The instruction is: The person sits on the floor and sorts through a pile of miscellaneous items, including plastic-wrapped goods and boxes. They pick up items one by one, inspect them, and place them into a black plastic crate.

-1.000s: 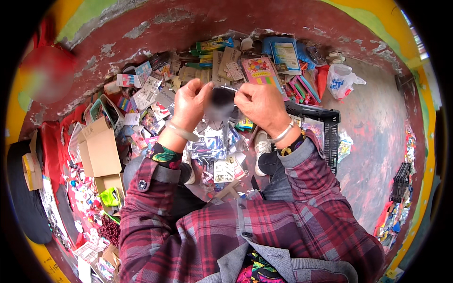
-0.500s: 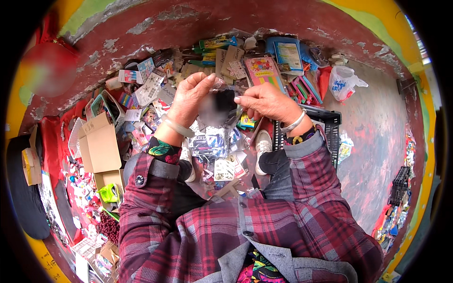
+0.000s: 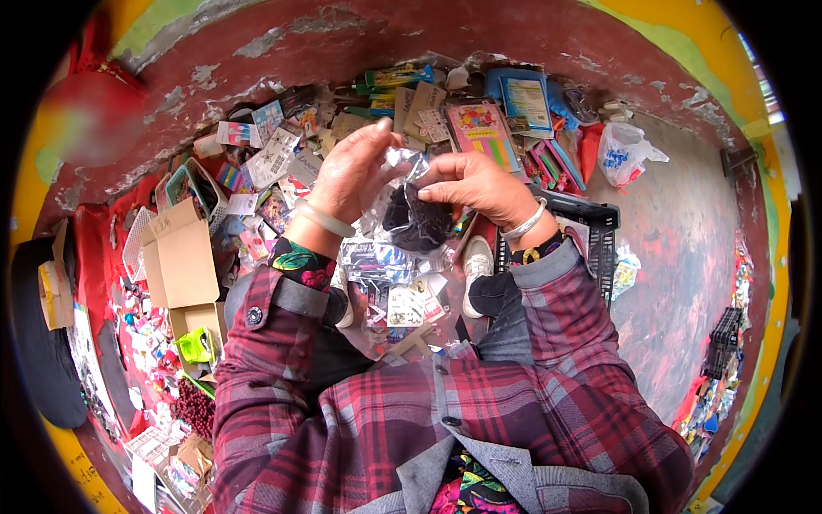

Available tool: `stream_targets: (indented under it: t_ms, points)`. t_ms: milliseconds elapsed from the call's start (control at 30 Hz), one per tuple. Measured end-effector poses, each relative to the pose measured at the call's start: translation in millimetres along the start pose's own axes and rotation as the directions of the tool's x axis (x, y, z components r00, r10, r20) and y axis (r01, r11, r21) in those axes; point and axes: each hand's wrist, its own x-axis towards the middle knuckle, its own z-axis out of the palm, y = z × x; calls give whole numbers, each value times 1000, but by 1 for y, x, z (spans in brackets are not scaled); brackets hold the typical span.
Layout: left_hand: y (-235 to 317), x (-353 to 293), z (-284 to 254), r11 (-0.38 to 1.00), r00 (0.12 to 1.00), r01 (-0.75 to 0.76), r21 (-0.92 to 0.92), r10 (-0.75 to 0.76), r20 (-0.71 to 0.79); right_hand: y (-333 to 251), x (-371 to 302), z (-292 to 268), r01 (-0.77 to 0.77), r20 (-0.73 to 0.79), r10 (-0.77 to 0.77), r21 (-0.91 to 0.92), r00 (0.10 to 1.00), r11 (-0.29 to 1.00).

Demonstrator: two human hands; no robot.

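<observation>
Both hands pinch the upper edge of a clear plastic bag (image 3: pixel 402 184) held up before the chest: the left hand (image 3: pixel 355 176) grips its left corner, the right hand (image 3: pixel 475 184) its right. A dark bundle (image 3: pixel 418 221) sits inside, hanging straight below the two grips and about equally near each. Beneath lie packets in the lap (image 3: pixel 390 283), with an open cardboard box (image 3: pixel 181 261) to the left and a black crate (image 3: pixel 591 227) to the right.

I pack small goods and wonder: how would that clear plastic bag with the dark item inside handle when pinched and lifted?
The clear plastic bag looks thin and crinkled, so it is probably floppy and a bit slippery. The dark item sags it downward between the left hand and right hand, yet fingertip pinches hold it, so it is likely light.
</observation>
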Motion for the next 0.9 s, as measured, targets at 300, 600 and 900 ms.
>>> stream_targets:
  t_ms: [300, 600, 900]
  points:
    - [6, 1, 1, 797, 917, -391, 460, 294, 269, 8, 1, -12, 219, -390, -106, 258, 915, 941]
    - [14, 1, -8, 216, 860, -491, 844, 273, 430, 8, 0, -17, 240, -383, -173, 134, 907, 961]
    - [15, -3, -3, 303, 943, -323, 897, 189, 275, 6, -5, -23, 188, -418, -188, -39, 889, 981]
